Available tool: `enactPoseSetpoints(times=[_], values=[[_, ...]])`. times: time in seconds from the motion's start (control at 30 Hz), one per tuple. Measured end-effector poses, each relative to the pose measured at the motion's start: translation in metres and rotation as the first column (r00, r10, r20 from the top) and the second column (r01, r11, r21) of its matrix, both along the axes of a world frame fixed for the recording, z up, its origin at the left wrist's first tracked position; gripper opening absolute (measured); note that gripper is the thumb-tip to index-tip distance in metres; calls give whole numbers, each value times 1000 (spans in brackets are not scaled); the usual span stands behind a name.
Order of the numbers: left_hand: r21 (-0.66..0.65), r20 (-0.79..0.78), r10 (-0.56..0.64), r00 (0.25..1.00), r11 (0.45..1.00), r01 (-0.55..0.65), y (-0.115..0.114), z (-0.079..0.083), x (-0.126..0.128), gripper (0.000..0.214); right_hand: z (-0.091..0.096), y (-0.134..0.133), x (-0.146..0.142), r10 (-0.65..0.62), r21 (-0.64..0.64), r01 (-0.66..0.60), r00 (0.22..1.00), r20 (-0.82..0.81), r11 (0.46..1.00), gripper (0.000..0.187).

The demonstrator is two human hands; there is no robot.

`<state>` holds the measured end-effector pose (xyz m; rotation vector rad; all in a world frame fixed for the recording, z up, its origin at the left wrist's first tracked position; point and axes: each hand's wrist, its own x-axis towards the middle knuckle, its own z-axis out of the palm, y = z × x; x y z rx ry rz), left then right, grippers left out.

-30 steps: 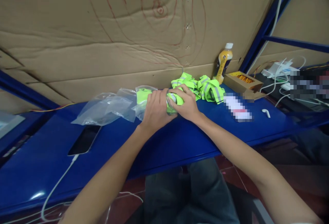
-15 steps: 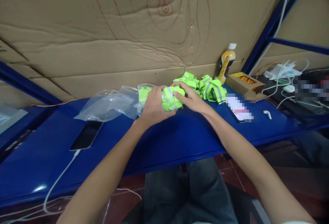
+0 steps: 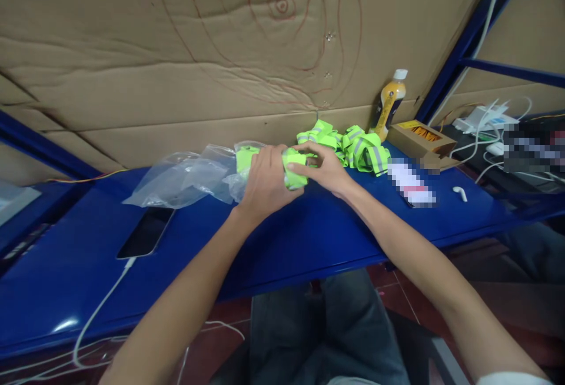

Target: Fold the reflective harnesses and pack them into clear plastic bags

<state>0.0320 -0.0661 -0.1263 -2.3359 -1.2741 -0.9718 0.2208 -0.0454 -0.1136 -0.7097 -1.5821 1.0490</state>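
Note:
Both hands meet over the back of the blue shelf top (image 3: 309, 238). My left hand (image 3: 263, 183) is curled round a bunched neon-yellow reflective band (image 3: 295, 174), covering most of it. My right hand (image 3: 324, 167) pinches the same band from the right with its fingertips. Just left of my left hand lies a clear plastic bag (image 3: 238, 164) with more yellow material showing inside. A pile of loose yellow reflective bands (image 3: 353, 146) lies behind my right hand, against the cardboard.
More clear bags (image 3: 176, 179) lie at the left. A black phone (image 3: 145, 239) on a white cable lies front left. A juice bottle (image 3: 391, 105), a small cardboard box (image 3: 419, 138), an earbud (image 3: 459, 194) and chargers with cables sit at the right. Cardboard (image 3: 176, 61) walls the back.
The yellow bundle, more exposed half a second ago, is now squeezed smaller between my hands. My left hand has closed further over it; both hands stay in the same place.

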Motion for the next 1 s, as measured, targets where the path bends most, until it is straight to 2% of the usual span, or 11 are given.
enactPoseSetpoints(times=[0.1, 0.2, 0.33, 0.43, 0.47, 0.57, 0.67, 0.8, 0.9, 1.0], values=[[17, 18, 13, 1000, 1000, -13, 2, 1, -5, 79, 5, 3, 7, 116, -149, -123, 992, -57, 981, 56], [7, -15, 50, 999, 999, -49, 4, 1, -8, 77, 2, 2, 1, 41, -192, -60, 994, -99, 980, 60], [59, -65, 71, 995, 996, -68, 2, 2, -4, 66, -10, -2, -15, -60, -119, 47, 993, -106, 992, 43], [116, -193, 65, 979, 992, -43, -3, 3, 4, 39, -15, -5, -21, -91, -12, 92, 991, 98, 996, 12], [131, -233, 69, 970, 991, -40, -6, 2, 7, 28, -16, -7, -21, -112, 12, 111, 975, 190, 994, 9], [142, -302, 69, 951, 989, -26, -11, 1, 15, 20, -17, -10, -20, -174, 42, 171, 905, 387, 984, 13], [131, -332, 48, 942, 991, -4, -15, 2, 19, 26, -16, -13, -20, -213, 89, 194, 871, 443, 977, 15], [110, -354, 23, 935, 994, 18, -18, 2, 23, 36, -18, -14, -22, -295, 154, 252, 820, 490, 955, 28], [104, -331, 14, 943, 994, 22, -17, 0, 24, 37, -21, -13, -22, -300, 165, 251, 830, 470, 954, 30], [109, -217, 29, 976, 994, -5, -13, -1, 22, 31, -20, -9, -22, -233, 136, 195, 897, 375, 971, 24]])
